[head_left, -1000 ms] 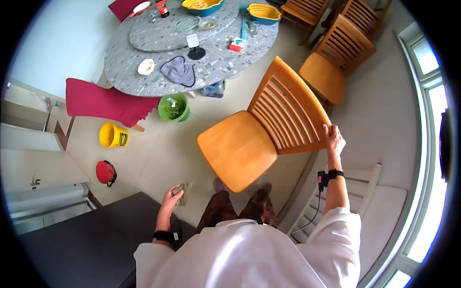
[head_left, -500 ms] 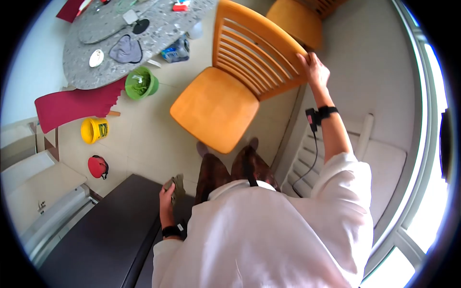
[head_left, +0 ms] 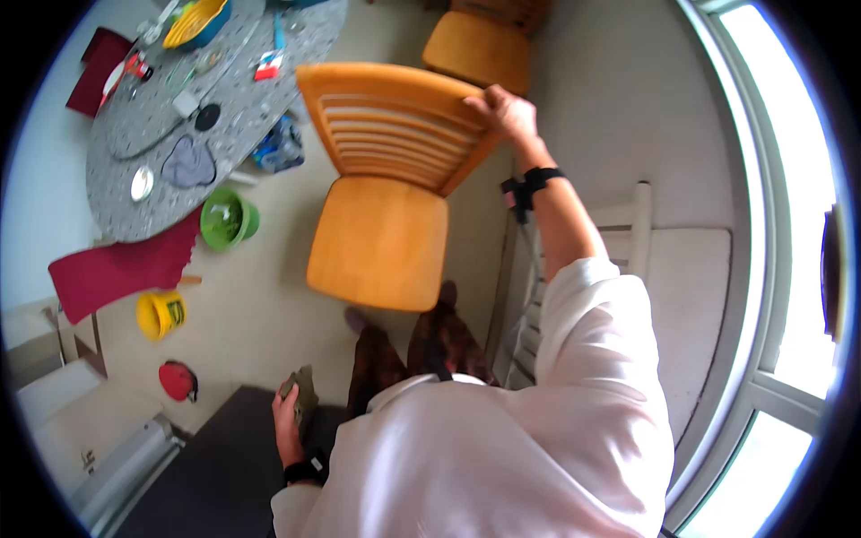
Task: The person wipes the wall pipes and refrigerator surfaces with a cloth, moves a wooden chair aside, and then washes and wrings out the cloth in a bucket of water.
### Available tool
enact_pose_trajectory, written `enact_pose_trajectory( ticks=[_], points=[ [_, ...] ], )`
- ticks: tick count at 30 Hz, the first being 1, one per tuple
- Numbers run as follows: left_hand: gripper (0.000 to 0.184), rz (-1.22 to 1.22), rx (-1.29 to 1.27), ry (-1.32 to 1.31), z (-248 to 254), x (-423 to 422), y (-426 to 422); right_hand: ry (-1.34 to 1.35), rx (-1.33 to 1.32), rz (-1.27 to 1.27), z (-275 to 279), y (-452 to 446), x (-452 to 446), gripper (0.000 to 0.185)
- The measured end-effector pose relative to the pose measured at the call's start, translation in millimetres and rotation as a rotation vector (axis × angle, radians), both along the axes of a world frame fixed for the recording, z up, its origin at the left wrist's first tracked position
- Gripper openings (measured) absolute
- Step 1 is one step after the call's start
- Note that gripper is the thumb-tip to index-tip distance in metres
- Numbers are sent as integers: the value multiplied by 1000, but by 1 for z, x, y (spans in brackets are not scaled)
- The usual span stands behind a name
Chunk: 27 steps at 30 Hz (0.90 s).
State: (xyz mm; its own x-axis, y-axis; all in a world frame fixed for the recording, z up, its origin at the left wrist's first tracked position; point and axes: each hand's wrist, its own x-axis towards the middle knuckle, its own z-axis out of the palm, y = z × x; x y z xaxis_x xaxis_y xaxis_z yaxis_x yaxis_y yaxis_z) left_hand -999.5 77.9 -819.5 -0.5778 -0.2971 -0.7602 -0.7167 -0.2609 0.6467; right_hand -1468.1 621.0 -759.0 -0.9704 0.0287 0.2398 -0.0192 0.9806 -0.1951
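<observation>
At the chair back (head_left: 390, 88), the right fingers (head_left: 491, 100) clamp its corner; left fingers (head_left: 290, 399), partly hidden, grip cloth (head_left: 307, 394).

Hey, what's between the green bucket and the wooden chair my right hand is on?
In the head view, only bare floor shows between the green bucket and the wooden chair; nothing stands there.

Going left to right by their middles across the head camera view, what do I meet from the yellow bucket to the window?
Yellow bucket, green bucket, left hand, wooden slat-back chair, right hand, window.
</observation>
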Motion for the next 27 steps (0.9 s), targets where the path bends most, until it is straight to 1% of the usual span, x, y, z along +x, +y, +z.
enact_pose_trajectory(
  ticks=[1,3,5,8,11,14,17,21,23,27],
  points=[
    [35,-10,11,-13,1,-5,1,102,-43,14,0,-2,-1,52],
    [36,-31,22,2,1,-15,3,181,-66,31,3,1,4,51],
    [36,-56,28,30,-1,-21,7,168,-102,11,7,12,25,51],
    [36,-75,39,40,-1,-29,14,210,-53,-34,6,28,64,49],
    [35,-123,33,65,-6,-40,15,115,-41,-62,14,39,71,49],
    [36,-143,-4,87,0,-41,20,26,5,-50,19,49,63,52],
    [37,-58,65,88,16,-29,24,21,19,-37,19,65,39,52],
    [38,-17,12,38,6,12,21,7,-5,23,17,79,15,47],
    [39,-12,-14,13,-2,25,23,-104,-37,45,20,84,-5,55],
    [40,-4,16,40,-6,15,55,-115,-26,53,29,91,-41,56]
  ],
)
